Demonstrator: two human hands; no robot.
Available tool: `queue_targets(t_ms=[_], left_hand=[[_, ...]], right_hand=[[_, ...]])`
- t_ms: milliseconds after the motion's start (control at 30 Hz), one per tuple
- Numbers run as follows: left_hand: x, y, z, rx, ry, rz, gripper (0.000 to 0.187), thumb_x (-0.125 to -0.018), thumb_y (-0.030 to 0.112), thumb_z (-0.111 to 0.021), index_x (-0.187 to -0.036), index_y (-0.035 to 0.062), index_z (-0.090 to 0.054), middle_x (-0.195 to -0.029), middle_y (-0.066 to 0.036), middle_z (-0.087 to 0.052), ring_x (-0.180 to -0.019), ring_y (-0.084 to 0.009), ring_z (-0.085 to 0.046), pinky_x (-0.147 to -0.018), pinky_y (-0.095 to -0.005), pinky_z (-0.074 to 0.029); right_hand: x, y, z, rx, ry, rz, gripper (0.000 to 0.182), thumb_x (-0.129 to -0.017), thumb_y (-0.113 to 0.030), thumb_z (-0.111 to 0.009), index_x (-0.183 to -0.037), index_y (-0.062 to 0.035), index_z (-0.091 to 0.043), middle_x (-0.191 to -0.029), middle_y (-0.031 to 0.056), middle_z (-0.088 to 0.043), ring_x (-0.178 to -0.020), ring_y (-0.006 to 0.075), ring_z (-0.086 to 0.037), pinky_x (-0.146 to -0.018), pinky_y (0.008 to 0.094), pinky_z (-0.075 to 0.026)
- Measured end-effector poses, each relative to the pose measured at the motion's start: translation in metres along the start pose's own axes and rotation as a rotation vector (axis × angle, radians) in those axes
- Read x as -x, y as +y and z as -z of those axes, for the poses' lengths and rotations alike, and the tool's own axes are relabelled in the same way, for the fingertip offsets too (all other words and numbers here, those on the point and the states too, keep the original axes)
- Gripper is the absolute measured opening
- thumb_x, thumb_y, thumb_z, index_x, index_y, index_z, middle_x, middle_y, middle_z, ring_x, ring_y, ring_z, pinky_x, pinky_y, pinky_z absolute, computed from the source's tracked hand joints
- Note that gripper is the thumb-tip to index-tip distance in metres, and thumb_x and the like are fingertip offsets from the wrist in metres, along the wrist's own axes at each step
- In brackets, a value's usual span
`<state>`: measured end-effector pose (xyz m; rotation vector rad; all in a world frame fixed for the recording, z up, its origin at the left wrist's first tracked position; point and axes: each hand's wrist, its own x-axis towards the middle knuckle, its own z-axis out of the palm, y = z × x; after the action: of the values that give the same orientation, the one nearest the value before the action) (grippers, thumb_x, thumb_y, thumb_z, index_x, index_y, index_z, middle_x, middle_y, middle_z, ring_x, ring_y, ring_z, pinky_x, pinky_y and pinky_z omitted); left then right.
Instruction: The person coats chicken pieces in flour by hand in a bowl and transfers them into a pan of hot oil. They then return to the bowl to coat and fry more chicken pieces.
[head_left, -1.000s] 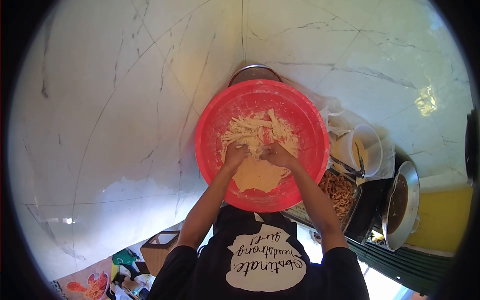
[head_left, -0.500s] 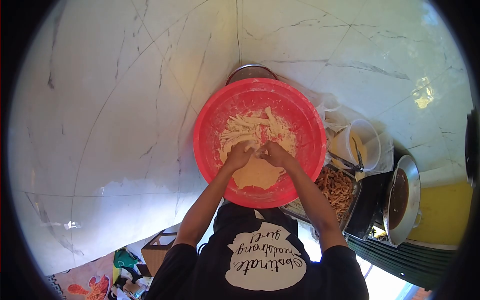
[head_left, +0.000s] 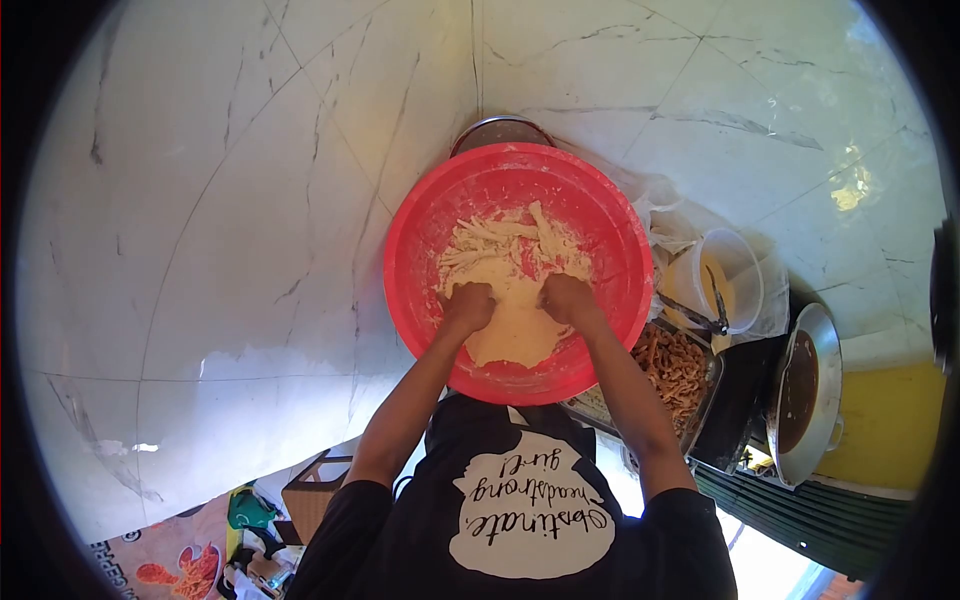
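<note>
A wide red basin (head_left: 420, 215) holds loose pale flour (head_left: 515, 340) and a cluster of flour-coated strips (head_left: 490, 240) toward its far side. My left hand (head_left: 469, 306) is curled down into the flour on the left of the basin. On the right, my right hand (head_left: 567, 299) is likewise curled, its knuckles low in the flour beside the coated strips. The hands are apart, with flour between them. Both sets of fingertips are hidden, so whatever they hold cannot be made out.
Right of the basin are a tray of browned fried strips (head_left: 672, 375), a clear tub of yellowish batter (head_left: 735, 290) with dark-handled tongs (head_left: 700, 318), and a pan of brown oil (head_left: 798, 395). A metal pot (head_left: 500, 130) sits behind. Tiled walls (head_left: 250, 230) meet at the corner.
My hands were close together over the middle of the flour. They have moved apart, left hand to the left and right hand to the right, and now press lower with fingers curled.
</note>
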<state>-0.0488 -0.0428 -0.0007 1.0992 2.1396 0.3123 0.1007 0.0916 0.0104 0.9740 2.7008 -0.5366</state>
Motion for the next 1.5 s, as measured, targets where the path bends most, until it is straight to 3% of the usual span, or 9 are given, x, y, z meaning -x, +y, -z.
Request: queue_targets(t_ms=[233, 367, 533, 600, 700, 900, 1100, 1367, 1500], left_hand=[[-0.016, -0.024, -0.011, 0.075, -0.109, -0.020, 0.032, -0.080, 0.027, -0.055, -0.103, 0.0046, -0.061, -0.099, -0.019, -0.061, -0.097, -0.0323, -0.057, -0.083, -0.0362, -0.045], [-0.019, -0.031, -0.016, 0.077, 0.086, -0.122, 0.037, -0.076, 0.026, -0.060, -0.109, 0.0084, -0.060, -0.107, -0.017, -0.059, -0.102, -0.0310, -0.056, -0.087, -0.0415, -0.043], [-0.010, -0.024, -0.033, -0.204, -0.384, -0.492, 0.050, -0.063, 0.021, -0.072, -0.109, 0.0050, -0.060, -0.103, -0.018, -0.061, -0.098, -0.0323, -0.057, -0.085, -0.0364, -0.044], [-0.003, -0.020, -0.041, -0.235, -0.464, -0.448, 0.049, -0.063, 0.022, -0.072, -0.107, 0.0042, -0.060, -0.101, -0.019, -0.062, -0.097, -0.0320, -0.058, -0.085, -0.0365, -0.045], [0.002, -0.020, -0.040, -0.232, -0.530, -0.414, 0.046, -0.064, 0.023, -0.072, -0.105, 0.0034, -0.061, -0.099, -0.019, -0.062, -0.096, -0.0315, -0.058, -0.084, -0.0368, -0.045], [-0.002, -0.017, -0.038, -0.141, -0.365, -0.290, 0.044, -0.065, 0.024, -0.071, -0.103, 0.0039, -0.061, -0.098, -0.018, -0.062, -0.094, -0.0311, -0.059, -0.082, -0.0372, -0.046], [0.008, -0.011, -0.035, -0.269, -0.518, -0.412, 0.038, -0.069, 0.023, -0.068, -0.100, 0.0031, -0.062, -0.097, -0.019, -0.062, -0.092, -0.0327, -0.059, -0.079, -0.0388, -0.046], [0.000, -0.023, -0.050, -0.236, -0.197, -0.303, 0.038, -0.069, 0.030, -0.069, -0.097, 0.0047, -0.065, -0.094, -0.018, -0.064, -0.091, -0.0328, -0.060, -0.078, -0.0386, -0.047], [0.000, -0.018, -0.053, -0.207, -0.485, -0.402, 0.042, -0.070, 0.029, -0.068, -0.101, 0.0023, -0.061, -0.097, -0.019, -0.063, -0.094, -0.0321, -0.059, -0.080, -0.0383, -0.046]], right_hand=[[-0.010, 0.025, -0.003, -0.532, -0.235, 0.128, 0.016, -0.076, -0.016, -0.061, -0.081, -0.0015, -0.067, -0.078, 0.0171, -0.064, -0.080, 0.0307, -0.062, -0.074, 0.0382, -0.049], [-0.011, 0.009, -0.012, -0.309, -0.209, 0.072, 0.020, -0.076, -0.014, -0.061, -0.092, -0.0022, -0.064, -0.089, 0.0164, -0.064, -0.087, 0.0314, -0.061, -0.078, 0.0378, -0.047], [0.006, -0.020, -0.046, -0.126, -0.159, 0.331, 0.032, -0.074, -0.017, -0.064, -0.103, -0.0061, -0.061, -0.100, 0.0165, -0.062, -0.093, 0.0321, -0.058, -0.082, 0.0376, -0.046], [0.017, -0.030, -0.050, -0.090, -0.563, 0.307, 0.032, -0.071, -0.016, -0.064, -0.101, -0.0065, -0.062, -0.098, 0.0167, -0.062, -0.093, 0.0321, -0.058, -0.081, 0.0384, -0.046], [0.024, -0.031, -0.042, -0.166, -0.652, 0.300, 0.031, -0.070, -0.014, -0.064, -0.099, -0.0063, -0.062, -0.097, 0.0163, -0.062, -0.092, 0.0316, -0.059, -0.080, 0.0383, -0.046], [0.011, -0.017, -0.053, -0.050, -0.310, 0.228, 0.031, -0.069, -0.016, -0.064, -0.099, -0.0074, -0.065, -0.094, 0.0151, -0.064, -0.091, 0.0298, -0.061, -0.079, 0.0354, -0.047], [0.024, -0.035, -0.032, -0.115, -0.653, 0.300, 0.032, -0.068, -0.013, -0.064, -0.099, -0.0056, -0.065, -0.095, 0.0165, -0.064, -0.091, 0.0297, -0.060, -0.080, 0.0355, -0.047], [0.016, -0.018, -0.051, -0.119, -0.384, 0.205, 0.031, -0.067, -0.015, -0.067, -0.095, -0.0047, -0.065, -0.094, 0.0159, -0.064, -0.092, 0.0300, -0.061, -0.078, 0.0365, -0.048], [0.023, -0.035, -0.043, -0.022, -0.538, 0.231, 0.029, -0.067, -0.014, -0.066, -0.095, -0.0051, -0.065, -0.093, 0.0162, -0.064, -0.091, 0.0304, -0.061, -0.078, 0.0376, -0.048]])
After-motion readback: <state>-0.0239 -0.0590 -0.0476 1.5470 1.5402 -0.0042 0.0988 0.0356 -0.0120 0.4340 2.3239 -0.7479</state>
